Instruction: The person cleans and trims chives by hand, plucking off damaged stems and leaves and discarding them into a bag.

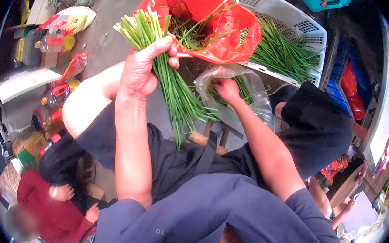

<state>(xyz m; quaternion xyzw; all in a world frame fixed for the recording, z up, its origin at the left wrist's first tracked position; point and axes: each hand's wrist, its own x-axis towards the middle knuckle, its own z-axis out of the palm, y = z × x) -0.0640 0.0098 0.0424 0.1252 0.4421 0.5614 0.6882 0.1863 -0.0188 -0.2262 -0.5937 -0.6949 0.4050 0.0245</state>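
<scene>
Many stalks [172, 93] in left hand [145, 67], right hand's [227, 90] hold unclear.

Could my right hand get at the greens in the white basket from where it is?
Probably yes. The right hand is inside the clear bag, so it must come out first, but most of the greens in the white basket lie uncovered close by.

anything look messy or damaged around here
Nothing looks clearly damaged. Slightly untidy, though: a few loose green stalks stray across the mouth of the red plastic bag, unlike the neatly gathered green bunch in the left hand.
</scene>
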